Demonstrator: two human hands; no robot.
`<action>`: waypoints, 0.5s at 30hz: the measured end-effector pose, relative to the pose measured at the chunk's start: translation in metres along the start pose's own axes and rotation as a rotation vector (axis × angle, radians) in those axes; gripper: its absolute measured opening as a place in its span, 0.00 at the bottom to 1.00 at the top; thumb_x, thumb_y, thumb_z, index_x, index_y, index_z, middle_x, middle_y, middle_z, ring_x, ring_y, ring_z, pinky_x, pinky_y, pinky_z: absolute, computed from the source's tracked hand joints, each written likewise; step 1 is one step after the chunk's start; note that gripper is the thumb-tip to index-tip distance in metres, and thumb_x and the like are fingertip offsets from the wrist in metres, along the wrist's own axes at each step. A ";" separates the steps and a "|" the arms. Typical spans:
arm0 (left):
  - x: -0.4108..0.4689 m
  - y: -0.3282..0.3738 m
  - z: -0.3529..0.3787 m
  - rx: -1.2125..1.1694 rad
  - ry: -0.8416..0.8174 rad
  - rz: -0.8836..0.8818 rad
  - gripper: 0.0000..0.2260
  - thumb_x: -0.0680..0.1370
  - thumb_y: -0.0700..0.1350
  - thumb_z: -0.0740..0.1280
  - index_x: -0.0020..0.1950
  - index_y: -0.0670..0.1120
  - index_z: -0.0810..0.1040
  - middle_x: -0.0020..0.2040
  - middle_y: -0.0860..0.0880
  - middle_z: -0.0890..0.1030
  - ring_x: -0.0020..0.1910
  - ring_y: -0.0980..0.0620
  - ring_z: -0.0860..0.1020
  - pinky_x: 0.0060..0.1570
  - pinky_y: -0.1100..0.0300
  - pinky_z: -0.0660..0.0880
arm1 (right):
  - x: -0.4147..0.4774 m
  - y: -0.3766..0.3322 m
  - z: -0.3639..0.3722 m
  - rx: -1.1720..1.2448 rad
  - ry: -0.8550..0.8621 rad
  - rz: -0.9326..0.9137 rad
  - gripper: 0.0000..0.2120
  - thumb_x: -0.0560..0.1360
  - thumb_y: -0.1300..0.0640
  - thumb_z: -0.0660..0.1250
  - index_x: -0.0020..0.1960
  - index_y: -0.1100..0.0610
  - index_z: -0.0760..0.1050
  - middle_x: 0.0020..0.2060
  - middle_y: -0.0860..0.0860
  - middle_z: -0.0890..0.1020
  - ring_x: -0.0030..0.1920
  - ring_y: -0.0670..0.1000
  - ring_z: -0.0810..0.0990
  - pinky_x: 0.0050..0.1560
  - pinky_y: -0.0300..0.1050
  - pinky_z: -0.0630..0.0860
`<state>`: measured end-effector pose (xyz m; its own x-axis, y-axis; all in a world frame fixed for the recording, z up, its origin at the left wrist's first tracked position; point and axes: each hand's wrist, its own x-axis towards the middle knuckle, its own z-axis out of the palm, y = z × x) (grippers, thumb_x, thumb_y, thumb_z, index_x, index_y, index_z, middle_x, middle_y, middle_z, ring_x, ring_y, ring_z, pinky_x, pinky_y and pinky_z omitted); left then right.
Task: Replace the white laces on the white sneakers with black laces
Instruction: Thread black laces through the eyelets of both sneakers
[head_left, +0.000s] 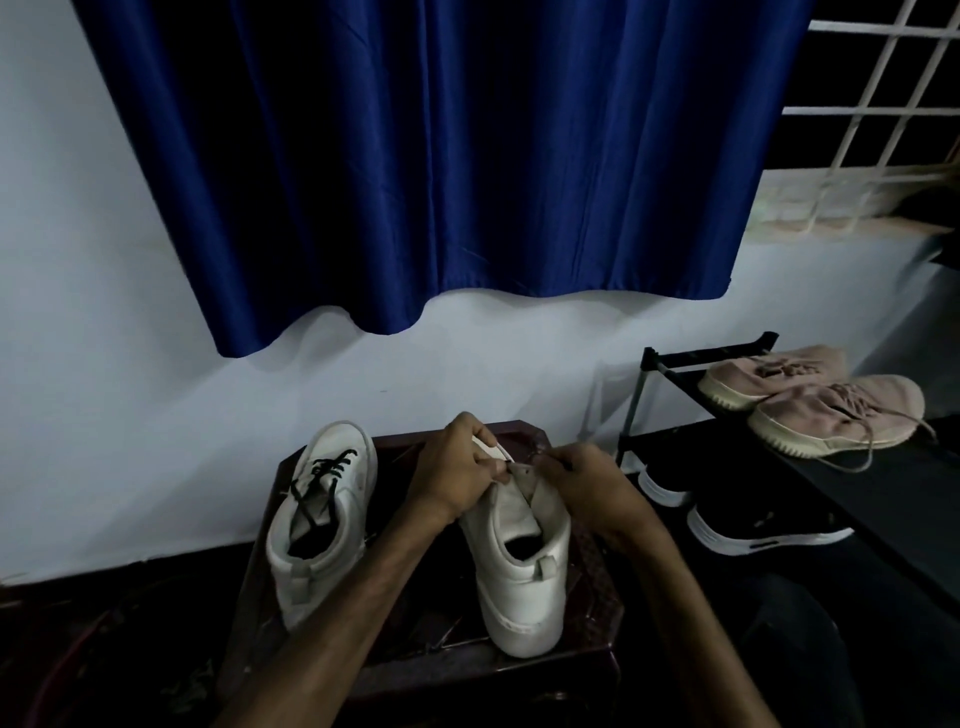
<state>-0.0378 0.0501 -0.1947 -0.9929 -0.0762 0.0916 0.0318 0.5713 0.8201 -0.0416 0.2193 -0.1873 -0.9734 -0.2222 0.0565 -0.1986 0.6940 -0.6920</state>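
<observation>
Low in the centre of the frame, two sneakers stand on a dark wooden stool (592, 597). The left white sneaker (322, 525) already carries a black lace (323, 470). Over the front of the right white sneaker (519, 571), the left hand (457, 478) pinches a white lace (493, 449), and the right hand (592, 488) pinches a thin dark lace end (540, 453).

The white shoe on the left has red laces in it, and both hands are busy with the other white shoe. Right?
Not quite. In the head view the left white shoe has black laces, not red. The rest is right: the left hand and the right hand are both on the other white shoe.
</observation>
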 end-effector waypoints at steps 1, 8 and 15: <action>0.001 -0.001 0.001 0.006 -0.004 -0.003 0.12 0.71 0.40 0.73 0.43 0.50 0.70 0.34 0.55 0.85 0.41 0.57 0.80 0.43 0.60 0.73 | 0.001 0.002 0.001 0.018 -0.003 0.006 0.19 0.79 0.56 0.63 0.29 0.54 0.67 0.29 0.52 0.72 0.31 0.45 0.70 0.29 0.35 0.63; 0.001 -0.004 0.008 0.088 0.090 -0.011 0.13 0.69 0.48 0.74 0.41 0.52 0.69 0.37 0.55 0.85 0.44 0.53 0.81 0.45 0.56 0.75 | 0.004 0.008 0.003 0.098 -0.007 0.033 0.19 0.79 0.56 0.62 0.30 0.56 0.69 0.28 0.53 0.72 0.29 0.44 0.68 0.30 0.36 0.62; 0.003 0.001 0.008 0.190 0.040 0.016 0.12 0.69 0.46 0.73 0.38 0.52 0.68 0.37 0.55 0.85 0.41 0.54 0.81 0.41 0.60 0.74 | 0.000 0.001 0.005 0.058 0.028 0.038 0.17 0.79 0.57 0.62 0.33 0.61 0.71 0.29 0.55 0.71 0.31 0.48 0.68 0.27 0.36 0.61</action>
<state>-0.0418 0.0571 -0.1978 -0.9870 -0.0955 0.1293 0.0221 0.7161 0.6976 -0.0414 0.2163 -0.1913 -0.9830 -0.1771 0.0490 -0.1556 0.6603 -0.7347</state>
